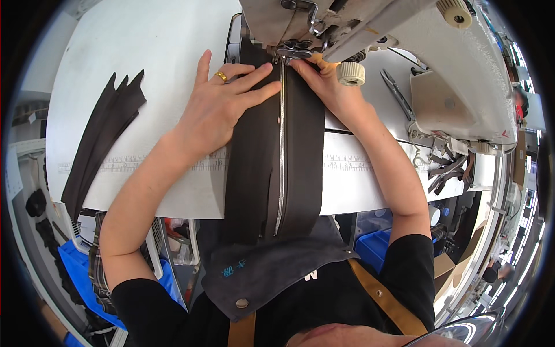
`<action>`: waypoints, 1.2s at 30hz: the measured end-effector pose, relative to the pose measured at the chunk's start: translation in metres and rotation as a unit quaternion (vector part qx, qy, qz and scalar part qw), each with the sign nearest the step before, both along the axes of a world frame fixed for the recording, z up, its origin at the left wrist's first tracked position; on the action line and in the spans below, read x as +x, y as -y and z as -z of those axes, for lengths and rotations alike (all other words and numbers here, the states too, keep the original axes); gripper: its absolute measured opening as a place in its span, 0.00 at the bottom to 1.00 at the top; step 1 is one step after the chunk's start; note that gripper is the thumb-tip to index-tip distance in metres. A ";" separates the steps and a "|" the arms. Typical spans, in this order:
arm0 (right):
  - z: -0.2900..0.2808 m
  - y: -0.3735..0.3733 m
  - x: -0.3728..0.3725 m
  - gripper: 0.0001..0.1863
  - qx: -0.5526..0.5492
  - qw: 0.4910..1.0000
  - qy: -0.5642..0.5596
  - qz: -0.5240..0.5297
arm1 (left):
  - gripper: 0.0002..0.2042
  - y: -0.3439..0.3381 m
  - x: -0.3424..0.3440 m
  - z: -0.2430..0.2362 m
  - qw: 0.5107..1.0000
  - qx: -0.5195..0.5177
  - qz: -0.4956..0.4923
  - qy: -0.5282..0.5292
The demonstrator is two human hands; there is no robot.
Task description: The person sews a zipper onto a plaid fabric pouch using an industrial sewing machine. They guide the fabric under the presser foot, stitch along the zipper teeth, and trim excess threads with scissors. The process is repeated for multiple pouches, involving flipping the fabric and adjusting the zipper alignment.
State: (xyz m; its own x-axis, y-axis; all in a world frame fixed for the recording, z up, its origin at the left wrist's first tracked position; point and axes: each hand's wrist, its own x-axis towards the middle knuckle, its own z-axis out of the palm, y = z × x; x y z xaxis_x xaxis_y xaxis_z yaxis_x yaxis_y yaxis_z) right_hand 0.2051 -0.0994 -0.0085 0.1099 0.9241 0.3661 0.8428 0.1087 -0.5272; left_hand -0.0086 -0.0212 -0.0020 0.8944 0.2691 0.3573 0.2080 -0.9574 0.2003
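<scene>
A long piece of dark fabric [248, 173] runs from the sewing machine [370, 34] over the table edge toward my lap. A zipper [282, 144] with metal teeth lies along its middle, its far end under the presser foot [287, 53]. My left hand [217, 107], a gold ring [221, 76] on one finger, rests open on the fabric's left part, fingertips beside the zipper. Close to the presser foot, my right hand [332, 89] is closed on the fabric at the right of the zipper; the machine head hides part of its fingers.
Dark fabric strips [104, 139] hang over the table's left edge. Tweezers [396, 92] and a pile of zipper pieces [450, 168] lie to the right. A ruler scale [133, 162] crosses the white table [139, 191]. Blue bins [373, 248] stand below.
</scene>
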 end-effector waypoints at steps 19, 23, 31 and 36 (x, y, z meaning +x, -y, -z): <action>-0.010 0.031 0.002 0.27 0.131 0.960 0.241 -0.062 | 0.21 -0.007 0.003 0.007 0.999 0.021 -0.012 0.026; -0.007 0.031 -0.002 0.28 0.062 0.958 0.277 -0.041 | 0.19 -0.006 0.004 0.006 0.999 0.022 -0.013 0.034; -0.005 0.035 0.011 0.23 0.095 0.990 0.060 -0.084 | 0.18 -0.008 0.006 0.005 0.998 0.030 -0.026 0.055; -0.025 0.064 0.001 0.13 0.027 0.999 -0.035 -0.002 | 0.09 0.022 -0.014 -0.031 0.992 -0.076 0.071 0.077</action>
